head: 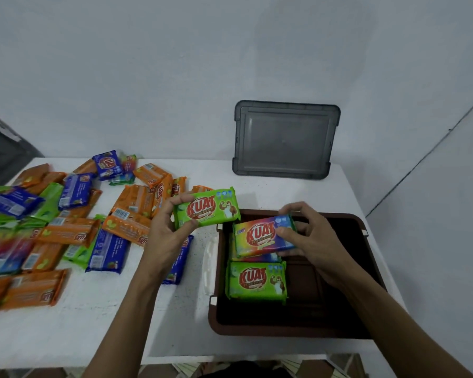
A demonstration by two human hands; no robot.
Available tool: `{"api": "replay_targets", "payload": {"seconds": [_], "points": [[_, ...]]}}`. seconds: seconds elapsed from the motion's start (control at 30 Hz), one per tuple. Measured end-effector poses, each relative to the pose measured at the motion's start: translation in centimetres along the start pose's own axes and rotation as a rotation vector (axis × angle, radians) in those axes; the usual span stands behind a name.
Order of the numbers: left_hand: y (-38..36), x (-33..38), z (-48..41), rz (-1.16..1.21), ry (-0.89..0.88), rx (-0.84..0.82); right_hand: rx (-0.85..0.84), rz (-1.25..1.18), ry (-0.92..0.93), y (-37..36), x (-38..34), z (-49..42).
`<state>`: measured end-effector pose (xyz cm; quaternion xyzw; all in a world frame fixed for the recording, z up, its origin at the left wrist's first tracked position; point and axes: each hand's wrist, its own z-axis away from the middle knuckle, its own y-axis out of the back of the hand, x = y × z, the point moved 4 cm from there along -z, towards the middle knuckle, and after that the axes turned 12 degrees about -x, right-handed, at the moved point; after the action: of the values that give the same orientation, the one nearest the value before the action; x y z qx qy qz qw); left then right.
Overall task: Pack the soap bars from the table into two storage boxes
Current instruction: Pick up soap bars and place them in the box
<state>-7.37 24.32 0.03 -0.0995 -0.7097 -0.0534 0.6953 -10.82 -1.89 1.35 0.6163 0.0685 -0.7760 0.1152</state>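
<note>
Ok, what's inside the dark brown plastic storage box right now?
One green-wrapped soap bar lies flat; the right hand holds a rainbow-wrapped bar over a mostly hidden bar.

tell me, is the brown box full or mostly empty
Mostly empty: the brown box holds a green soap bar along its left; its right half is bare.

A grey lid leans against the pale wall, a dark grey object at far left.
</note>
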Motion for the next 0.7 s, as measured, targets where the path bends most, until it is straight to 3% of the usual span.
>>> {"api": "replay_targets", "payload": {"seconds": [0.23, 0.4, 0.7], "points": [[0.1, -0.1, 0.2, 0.013, 0.007, 0.013, -0.039, 0.14, -0.067, -1.7, 2.7, -0.4], [0.1, -0.2, 0.3, 0.003, 0.019, -0.01, 0.076, 0.838, 0.017, -1.8, 2.9, -0.8], [-0.8, 0.4, 0.2, 0.015, 0.015, -0.064, 0.032, 0.913, -0.037, -1.3, 2.9, -1.2]]}}
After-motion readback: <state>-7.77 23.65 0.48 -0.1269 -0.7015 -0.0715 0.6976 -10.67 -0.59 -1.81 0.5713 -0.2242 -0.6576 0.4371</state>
